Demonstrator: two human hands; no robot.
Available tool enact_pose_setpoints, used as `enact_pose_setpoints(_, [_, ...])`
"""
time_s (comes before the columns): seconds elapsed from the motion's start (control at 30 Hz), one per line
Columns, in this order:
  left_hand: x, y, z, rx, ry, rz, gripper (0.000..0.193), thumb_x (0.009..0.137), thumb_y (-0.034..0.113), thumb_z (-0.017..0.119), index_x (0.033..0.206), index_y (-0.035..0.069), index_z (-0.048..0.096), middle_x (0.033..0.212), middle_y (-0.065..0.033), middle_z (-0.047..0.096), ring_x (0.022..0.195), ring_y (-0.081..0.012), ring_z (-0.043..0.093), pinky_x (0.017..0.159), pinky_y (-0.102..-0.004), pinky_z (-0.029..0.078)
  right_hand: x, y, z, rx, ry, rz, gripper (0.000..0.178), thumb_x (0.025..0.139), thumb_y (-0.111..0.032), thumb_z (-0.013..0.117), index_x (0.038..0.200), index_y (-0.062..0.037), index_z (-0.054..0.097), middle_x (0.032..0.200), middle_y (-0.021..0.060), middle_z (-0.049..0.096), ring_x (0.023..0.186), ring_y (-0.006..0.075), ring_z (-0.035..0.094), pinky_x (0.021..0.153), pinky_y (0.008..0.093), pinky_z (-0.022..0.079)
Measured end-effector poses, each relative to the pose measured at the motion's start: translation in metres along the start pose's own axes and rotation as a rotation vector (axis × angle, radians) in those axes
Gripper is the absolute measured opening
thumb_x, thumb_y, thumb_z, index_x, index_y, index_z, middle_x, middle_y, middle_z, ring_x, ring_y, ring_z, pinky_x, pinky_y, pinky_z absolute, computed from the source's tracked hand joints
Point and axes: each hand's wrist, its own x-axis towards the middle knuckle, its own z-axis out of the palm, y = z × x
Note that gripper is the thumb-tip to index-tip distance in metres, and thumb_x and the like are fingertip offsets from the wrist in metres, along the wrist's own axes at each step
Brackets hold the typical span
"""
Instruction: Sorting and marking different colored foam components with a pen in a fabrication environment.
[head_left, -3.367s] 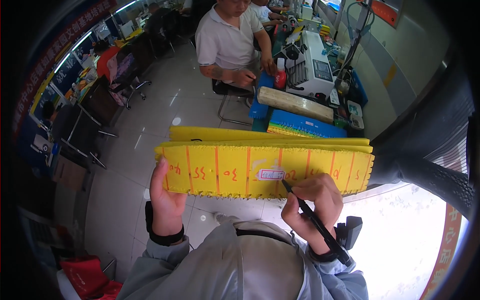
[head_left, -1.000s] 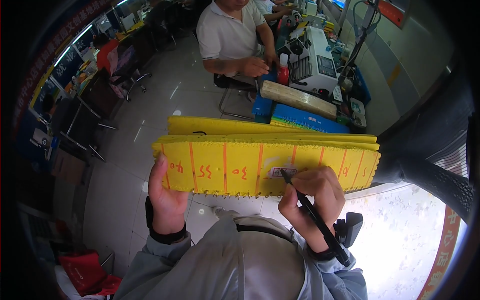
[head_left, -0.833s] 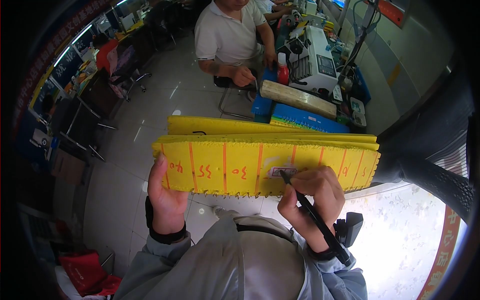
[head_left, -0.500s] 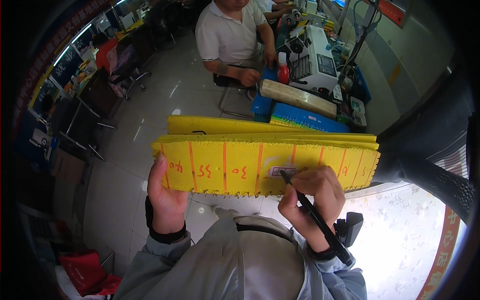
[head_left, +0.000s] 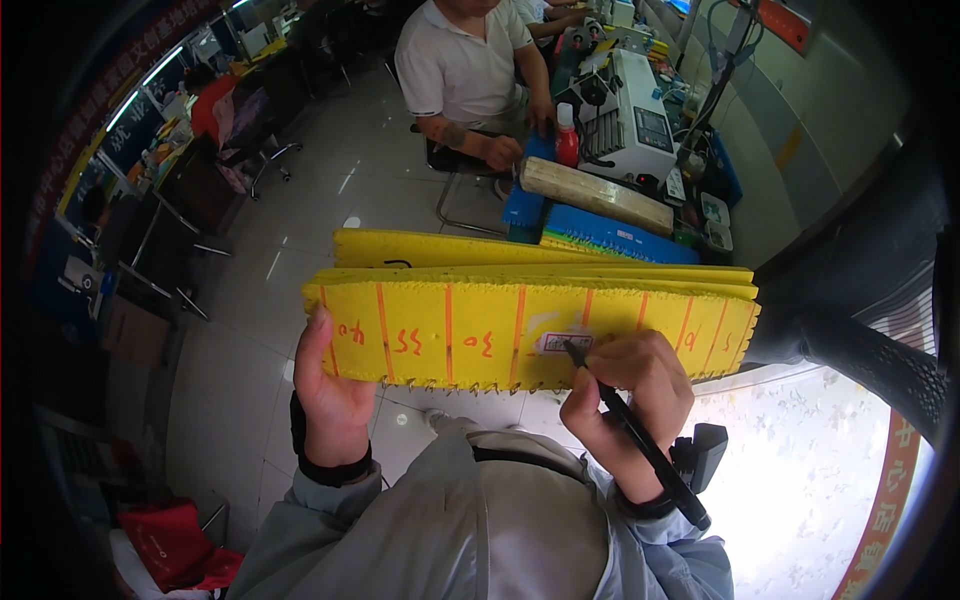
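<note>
A long yellow board is held level before me. Orange lines and handwritten marks divide its face, and small metal bits run along its notched lower edge. More yellow boards lie behind it. My left hand grips the left end, thumb on the front, other fingers hidden behind. In my right hand is a black pen, pinched between thumb and fingers. Its tip touches or nearly touches a small framed white label right of the board's middle.
Beyond the boards, a person in a white shirt sits at a workbench. On it are a wooden block, blue boards, a red bottle and a white machine. A red chair stands far left, a red bag lower left.
My right hand and the pen have shifted very slightly right, with the tip still at the label. The dark marks on the label look longer. My left hand and the board have stayed put.
</note>
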Motion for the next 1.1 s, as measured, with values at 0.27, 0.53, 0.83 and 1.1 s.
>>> enact_pose_setpoints(0.27, [0.002, 0.0, -0.006, -0.018, -0.024, 0.013, 0.037, 0.086, 0.029, 0.041, 0.115, 0.006, 0.045, 0.111, -0.0087, 0.053, 0.102, -0.0198, 0.051, 0.083, -0.0335, 0.043, -0.006, -0.004, -0.007, 0.208, 0.019, 0.12, 0.017, 0.066, -0.002, 0.064, 0.077, -0.0016, 0.05, 0.07, 0.0103, 0.057, 0.06, 0.0204, 0.055, 0.054, 0.0268, 0.044])
enact_pose_setpoints(0.53, [0.001, 0.002, -0.007, -0.032, 0.029, 0.012, 0.038, 0.086, 0.03, 0.041, 0.115, 0.006, 0.045, 0.11, -0.0081, 0.054, 0.101, -0.02, 0.052, 0.083, -0.0332, 0.043, -0.008, -0.002, -0.039, -0.138, 0.41, 0.213, 0.025, 0.091, -0.028, 0.036, 0.094, -0.0032, 0.041, 0.07, 0.0121, 0.06, 0.065, 0.0172, 0.058, 0.074, 0.0306, 0.043])
enact_pose_setpoints(0.83, [0.001, 0.004, -0.012, 0.006, 0.09, 0.039, 0.037, 0.085, 0.03, 0.042, 0.113, 0.007, 0.046, 0.11, -0.0076, 0.053, 0.102, -0.0185, 0.051, 0.083, -0.0332, 0.042, -0.017, 0.042, -0.064, -0.113, 0.425, 0.494, 0.028, 0.088, -0.019, 0.045, 0.109, -0.0009, 0.039, 0.105, 0.0165, 0.053, 0.104, 0.0241, 0.05, 0.093, 0.034, 0.032])
enact_pose_setpoints(1.1, [0.002, 0.0, -0.019, 0.02, 0.058, 0.079, 0.038, 0.083, 0.029, 0.045, 0.113, 0.006, 0.045, 0.108, -0.0069, 0.053, 0.102, -0.018, 0.05, 0.086, -0.0329, 0.038, -0.023, 0.055, -0.061, 0.076, 0.416, 0.547, 0.034, 0.083, -0.014, 0.055, 0.109, -0.0028, 0.036, 0.103, 0.0112, 0.051, 0.102, 0.0199, 0.049, 0.091, 0.0305, 0.034])
